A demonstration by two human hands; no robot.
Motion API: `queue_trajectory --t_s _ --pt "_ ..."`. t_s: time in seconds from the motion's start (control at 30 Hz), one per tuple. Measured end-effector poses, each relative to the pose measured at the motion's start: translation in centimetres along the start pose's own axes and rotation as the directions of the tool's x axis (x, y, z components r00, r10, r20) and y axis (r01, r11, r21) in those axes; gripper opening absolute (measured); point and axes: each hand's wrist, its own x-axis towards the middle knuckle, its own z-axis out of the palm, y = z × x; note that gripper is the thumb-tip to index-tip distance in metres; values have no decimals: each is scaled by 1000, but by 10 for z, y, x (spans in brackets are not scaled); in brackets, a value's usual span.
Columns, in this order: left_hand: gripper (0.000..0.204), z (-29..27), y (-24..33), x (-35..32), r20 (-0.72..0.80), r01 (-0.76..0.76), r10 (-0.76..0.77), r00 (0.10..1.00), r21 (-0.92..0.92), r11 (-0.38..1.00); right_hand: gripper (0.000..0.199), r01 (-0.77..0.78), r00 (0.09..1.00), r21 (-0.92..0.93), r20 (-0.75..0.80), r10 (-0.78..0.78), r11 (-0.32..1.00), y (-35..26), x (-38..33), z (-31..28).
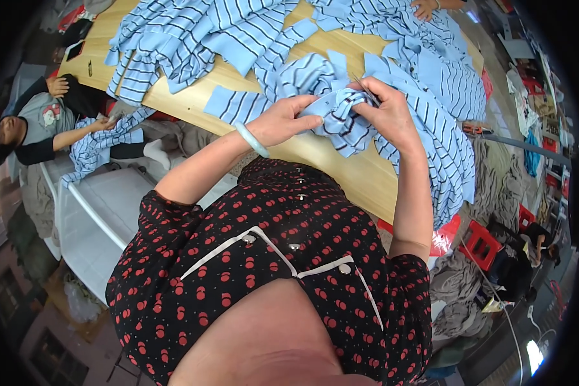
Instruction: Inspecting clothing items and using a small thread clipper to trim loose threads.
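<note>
My left hand (284, 120) is closed on the edge of a bunched light blue garment (349, 138) with dark and white stripes, thumb on top. My right hand (392, 114) is at the garment's other side, its thumb and forefinger curled close to the cloth. A thin, dark, pointed metal tool (365, 89), which looks like thread snips, shows between those fingers; its handles are hidden. The garment is gathered in folds above the near edge of the table. A pale bangle (251, 139) circles my left wrist.
Striped garments lie in a left pile (174, 42) and a right pile (431, 83) on the wooden table (360, 175). Another person's hand (424, 9) rests on cloth at the far right. On the left, a seated person (48, 119) holds striped cloth. Red stools (480, 244) stand at the right.
</note>
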Motion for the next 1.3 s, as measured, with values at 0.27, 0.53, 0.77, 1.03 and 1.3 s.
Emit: queue_trajectory --t_s 0.27,0.53,0.77,1.03,1.3 --pt "24 -4 -5 20 48 263 -268 962 -414 871 19 32 988 -290 -135 -75 956 29 -8 3" --pt "18 -3 1 20 15 247 -254 967 -292 924 29 -87 974 -156 -221 51 984 22 -38 30" --pt "20 6 6 17 -22 243 -265 964 -335 910 26 50 973 -138 -217 -80 989 25 -36 47" --pt "18 9 4 19 11 251 -269 963 -398 883 25 60 969 -110 -232 -85 992 33 -35 50" --pt "17 9 3 22 29 271 -287 958 -428 862 23 60 962 -128 -256 -91 990 40 -34 49"
